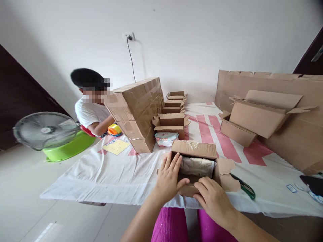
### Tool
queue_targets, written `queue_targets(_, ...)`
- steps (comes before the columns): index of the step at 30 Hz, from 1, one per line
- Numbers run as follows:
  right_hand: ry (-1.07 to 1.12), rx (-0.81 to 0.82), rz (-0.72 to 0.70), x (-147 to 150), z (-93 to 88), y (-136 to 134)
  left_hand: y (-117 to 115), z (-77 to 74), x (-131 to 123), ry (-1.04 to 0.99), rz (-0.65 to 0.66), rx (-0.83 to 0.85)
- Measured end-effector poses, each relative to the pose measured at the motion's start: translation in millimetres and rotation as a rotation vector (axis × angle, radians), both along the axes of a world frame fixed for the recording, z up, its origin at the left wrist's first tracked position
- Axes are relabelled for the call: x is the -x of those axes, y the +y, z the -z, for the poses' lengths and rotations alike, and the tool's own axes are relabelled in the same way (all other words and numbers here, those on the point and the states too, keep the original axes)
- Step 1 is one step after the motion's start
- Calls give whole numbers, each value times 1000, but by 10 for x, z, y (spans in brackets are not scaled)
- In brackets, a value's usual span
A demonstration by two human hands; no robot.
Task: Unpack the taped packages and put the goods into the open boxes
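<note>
An open cardboard box (194,149) stands at the table's near edge, its flaps raised or folded outward. Inside it, against the far wall, lies a pale plastic-wrapped pack (198,167). My left hand (170,173) rests over the box's left side, fingers stretched out and a little apart, thumb towards the front wall. Curled over the front edge, the fingers of my right hand (213,195) hold the front flap, with the thumb outside. Right of the box lies a green-handled cutter (244,186), partly under a flap. A white printed soft pack (166,138) sits just behind the box.
Stacked taped cartons (137,116) form a wall at left. Several open boxes (169,122) line up beyond. More open boxes (256,114) lean at right before a large cardboard sheet (285,144). A person (91,111) sits at left near a fan (46,130).
</note>
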State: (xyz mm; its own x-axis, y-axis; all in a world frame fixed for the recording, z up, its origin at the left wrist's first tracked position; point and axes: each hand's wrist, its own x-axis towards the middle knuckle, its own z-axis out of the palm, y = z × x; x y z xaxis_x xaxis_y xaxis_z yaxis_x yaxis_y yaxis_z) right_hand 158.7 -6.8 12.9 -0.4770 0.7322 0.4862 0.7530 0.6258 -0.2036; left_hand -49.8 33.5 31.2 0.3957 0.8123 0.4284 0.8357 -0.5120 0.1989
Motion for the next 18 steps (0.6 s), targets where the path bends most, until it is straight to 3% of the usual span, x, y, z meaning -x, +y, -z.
queue_targets(6, -25, 102, -53, -15, -144, 66, 215, 17, 256, -91, 92, 110)
queue_targets(9, -23, 53, -59, -174, -272, 279, 324, 31, 308, -101, 108, 222)
queue_targets(12, -64, 50, 52, -423, -340, 616, 453, 14, 310, -115, 99, 268)
queue_targets(15, -60, 334, 81, -635, -314, 896, 548, -9, 279, -138, 98, 307)
queue_targets(18, 6, 575, 33, -719, -268, 998, 582, -20, 261, -160, 107, 364)
